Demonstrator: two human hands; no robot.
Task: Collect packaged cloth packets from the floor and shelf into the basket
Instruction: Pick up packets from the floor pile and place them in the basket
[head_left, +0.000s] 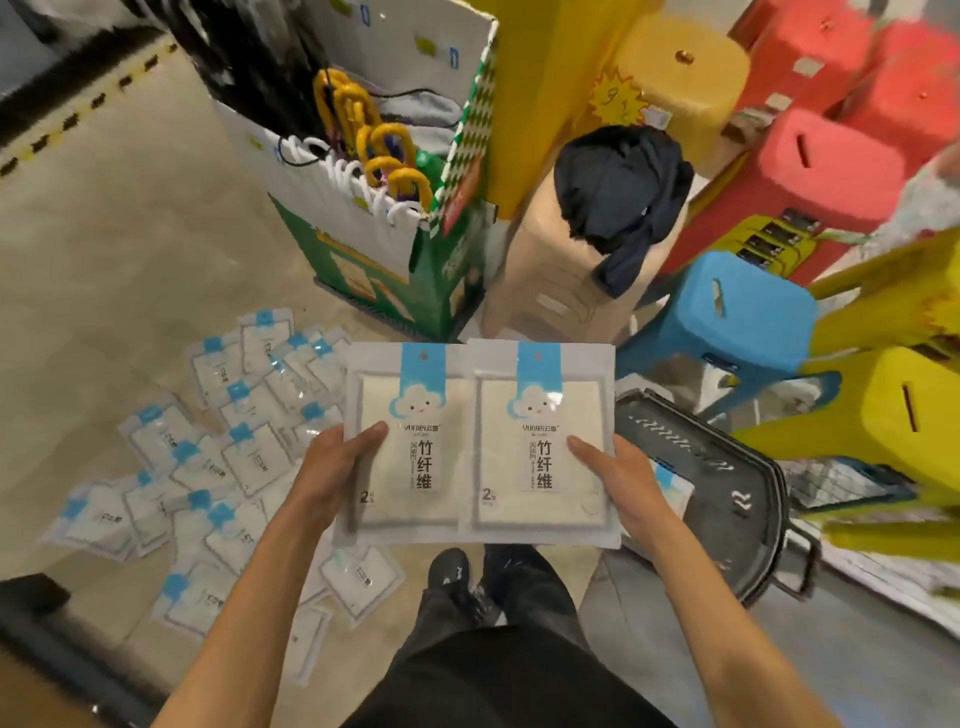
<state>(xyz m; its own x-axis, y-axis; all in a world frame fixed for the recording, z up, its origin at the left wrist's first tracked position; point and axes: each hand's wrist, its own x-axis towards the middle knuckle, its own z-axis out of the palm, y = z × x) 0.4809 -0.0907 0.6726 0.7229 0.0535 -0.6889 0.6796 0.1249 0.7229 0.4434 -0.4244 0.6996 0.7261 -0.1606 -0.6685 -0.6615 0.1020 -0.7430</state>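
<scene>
My left hand (332, 467) grips a white cloth packet with a blue cloud label (410, 415) by its left edge, thumb on the front. My right hand (618, 478) grips a second matching packet (535, 410) by its right edge. The two packets are held side by side in front of me, facing up. Several more packets (218, 452) lie scattered on the floor to the left. A dark plastic basket (727, 467) stands on the floor to the right, just beyond my right hand, with one packet (675, 488) visible inside it.
A green cardboard display box (395, 223) with yellow-handled items stands ahead. Stacked plastic stools crowd the right: beige (550, 280) with a dark cloth on top, blue (743, 312), red (821, 161), yellow (914, 395). My feet (467, 571) are below the packets.
</scene>
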